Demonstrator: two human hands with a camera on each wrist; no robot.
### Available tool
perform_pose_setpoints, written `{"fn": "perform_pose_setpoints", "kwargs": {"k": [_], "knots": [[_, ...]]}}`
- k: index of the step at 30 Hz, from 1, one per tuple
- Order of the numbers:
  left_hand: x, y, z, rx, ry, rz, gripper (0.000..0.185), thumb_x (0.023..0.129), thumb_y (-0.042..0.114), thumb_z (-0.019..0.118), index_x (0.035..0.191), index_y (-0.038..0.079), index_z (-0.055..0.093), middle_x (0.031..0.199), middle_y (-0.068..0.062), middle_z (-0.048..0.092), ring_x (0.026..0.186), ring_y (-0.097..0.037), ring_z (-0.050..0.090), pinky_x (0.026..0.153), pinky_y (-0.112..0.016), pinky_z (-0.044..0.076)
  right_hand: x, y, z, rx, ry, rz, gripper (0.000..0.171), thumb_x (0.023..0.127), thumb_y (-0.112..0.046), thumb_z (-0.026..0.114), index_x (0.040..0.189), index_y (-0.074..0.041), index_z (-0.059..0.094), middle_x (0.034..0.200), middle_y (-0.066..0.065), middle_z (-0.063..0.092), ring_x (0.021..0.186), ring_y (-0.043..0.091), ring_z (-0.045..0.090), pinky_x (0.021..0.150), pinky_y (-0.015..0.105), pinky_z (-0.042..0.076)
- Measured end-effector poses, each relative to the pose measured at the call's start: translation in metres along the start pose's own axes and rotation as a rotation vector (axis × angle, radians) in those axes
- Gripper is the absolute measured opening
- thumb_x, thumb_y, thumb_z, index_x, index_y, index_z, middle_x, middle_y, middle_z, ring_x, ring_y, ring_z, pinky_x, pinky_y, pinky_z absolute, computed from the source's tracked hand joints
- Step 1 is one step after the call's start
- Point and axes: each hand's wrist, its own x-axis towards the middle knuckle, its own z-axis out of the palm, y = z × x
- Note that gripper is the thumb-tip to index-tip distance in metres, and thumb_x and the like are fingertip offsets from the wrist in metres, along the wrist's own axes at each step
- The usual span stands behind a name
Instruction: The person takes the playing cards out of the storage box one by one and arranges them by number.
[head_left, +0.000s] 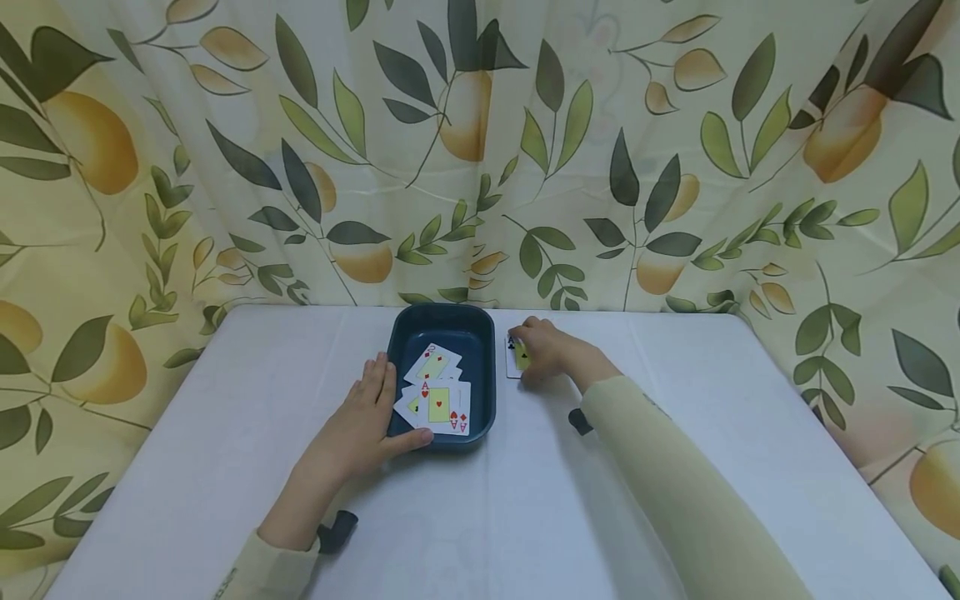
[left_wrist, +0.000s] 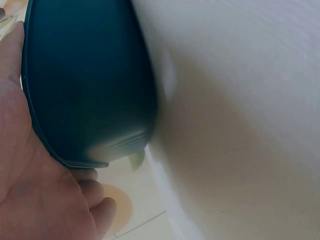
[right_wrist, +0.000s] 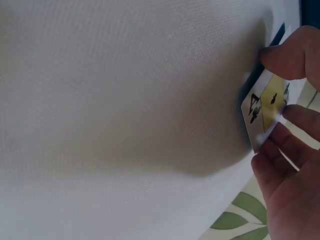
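Observation:
A dark blue tray [head_left: 489, 379] holds several playing cards [head_left: 453, 402], with a red ace of hearts on top. My left hand [head_left: 358, 427] lies along the tray's left side, its fingers straight and its thumb across the near rim. In the left wrist view the palm is against the tray's rim. Right of the tray, my right hand [head_left: 549, 348] holds a playing card [right_wrist: 270, 105] with a black A and club marks. Thumb and fingers are at its opposite edges in the right wrist view. A dark blue layer shows beneath that card; whether it is another card, I cannot tell.
A white cloth covers the table [head_left: 465, 525]. Behind it hangs a curtain [head_left: 480, 167] printed with leaves and fruit, which also runs down both sides. Dark straps [head_left: 337, 531] show at both wrists.

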Motion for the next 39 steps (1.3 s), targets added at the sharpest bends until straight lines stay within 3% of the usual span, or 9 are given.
{"fn": "perform_pose_setpoints", "kwargs": {"k": [15, 23, 32, 39], "knots": [[0.000, -0.001, -0.004, 0.006, -0.012, -0.005, 0.121, 0.080, 0.078, 0.060, 0.158, -0.002, 0.013, 0.167, -0.018, -0.001, 0.154, -0.038, 0.004, 0.119, -0.055, 0.022, -0.003, -0.002, -0.003, -0.017, -0.004, -0.012, 0.088, 0.079, -0.025, 0.081, 0.154, -0.010, 0.038, 0.153, 0.016, 0.040, 0.136, 0.034, 0.039, 0.114, 0.052, 0.037], [0.000, -0.001, -0.003, 0.001, -0.015, -0.012, 0.122, 0.079, 0.080, 0.058, 0.158, -0.001, 0.013, 0.167, -0.017, -0.001, 0.154, -0.038, 0.003, 0.119, -0.055, 0.022, -0.014, -0.006, -0.013, 0.005, 0.082, -0.074, 0.091, 0.075, -0.023, 0.082, 0.153, -0.008, 0.038, 0.153, 0.016, 0.042, 0.137, 0.035, 0.040, 0.113, 0.052, 0.038], [-0.001, 0.001, -0.003, 0.004, -0.014, -0.002, 0.122, 0.079, 0.079, 0.059, 0.158, -0.002, 0.013, 0.167, -0.018, -0.001, 0.154, -0.038, 0.004, 0.119, -0.055, 0.023, -0.039, -0.034, -0.042, 0.052, 0.210, -0.161, 0.092, 0.075, -0.033, 0.081, 0.154, -0.012, 0.037, 0.155, 0.013, 0.039, 0.140, 0.034, 0.037, 0.111, 0.057, 0.039], [-0.001, 0.001, -0.002, -0.004, -0.010, 0.009, 0.121, 0.080, 0.078, 0.059, 0.158, -0.001, 0.014, 0.167, -0.017, 0.000, 0.154, -0.038, 0.004, 0.119, -0.055, 0.023, -0.051, -0.069, -0.049, 0.028, 0.217, -0.231, 0.096, 0.075, -0.045, 0.082, 0.155, -0.015, 0.037, 0.155, 0.010, 0.038, 0.141, 0.030, 0.036, 0.111, 0.052, 0.041]]}}
